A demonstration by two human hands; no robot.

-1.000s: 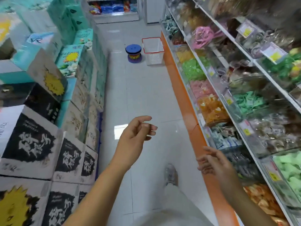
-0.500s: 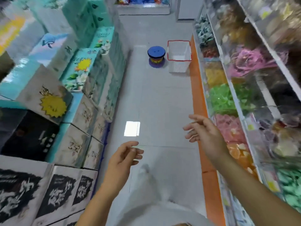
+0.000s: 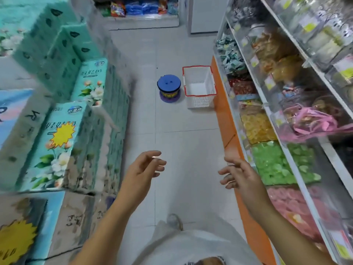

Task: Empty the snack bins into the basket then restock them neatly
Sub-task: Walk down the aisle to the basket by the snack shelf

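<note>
White mesh basket (image 3: 200,101), red-rimmed, stands on the floor well ahead of both hands. I read left hand (image 3: 142,169) and right hand (image 3: 241,175) as slack, fingers loosely spread, holding nothing. Snack bins (image 3: 271,161) lie just right of the right hand. Risk: basket is far from the bins, so carried sweets may spill; blue stool (image 3: 169,87) beside it could catch a foot

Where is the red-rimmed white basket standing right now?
In the head view the basket stands on the floor ahead, right of centre, between the blue stool and the orange shelf base.
</note>
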